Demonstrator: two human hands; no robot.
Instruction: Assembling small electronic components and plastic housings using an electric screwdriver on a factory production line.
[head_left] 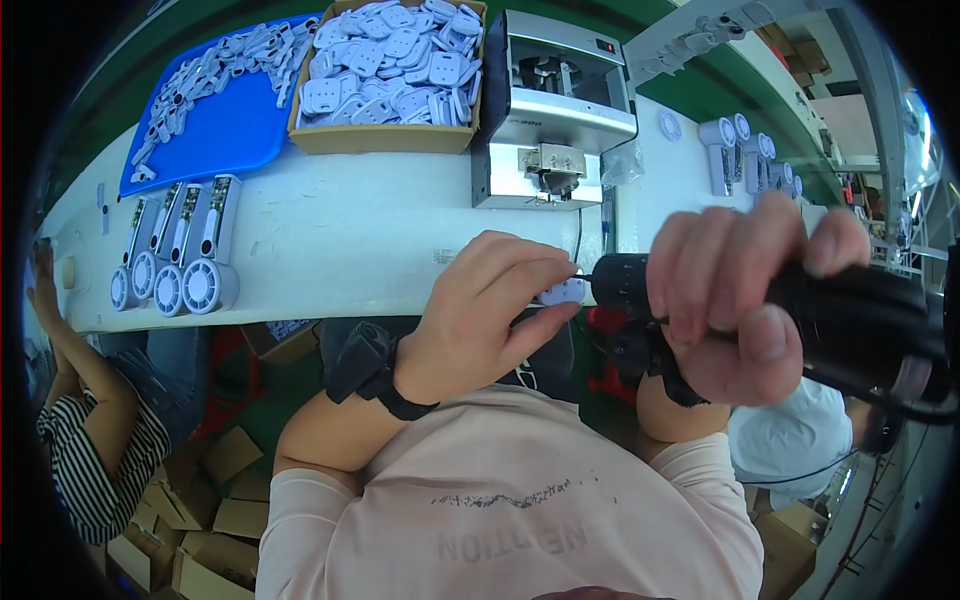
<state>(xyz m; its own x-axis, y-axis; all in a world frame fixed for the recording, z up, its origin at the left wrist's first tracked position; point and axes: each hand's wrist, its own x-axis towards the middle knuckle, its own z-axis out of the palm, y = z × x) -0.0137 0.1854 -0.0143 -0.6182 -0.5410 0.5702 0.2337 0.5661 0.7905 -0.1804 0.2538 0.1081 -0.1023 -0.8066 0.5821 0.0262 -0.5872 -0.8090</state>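
My left hand point(490, 305) pinches a small white plastic part point(566, 291) between thumb and fingers, near the front edge of the table. My right hand point(745, 285) is wrapped round a black electric screwdriver point(850, 325), held level from the right. The narrow bit points left and its tip meets the white part or is just beside it; the fingers hide the exact contact. Much of the part is covered by my left hand.
Behind my hands stands a silver screw feeder point(545, 120). Left of it are a cardboard box point(380, 140) of white plastic pieces and a blue tray point(235, 125) with small parts. Several fan-shaped units point(205, 285) lie at left. Co-workers sit on both sides.
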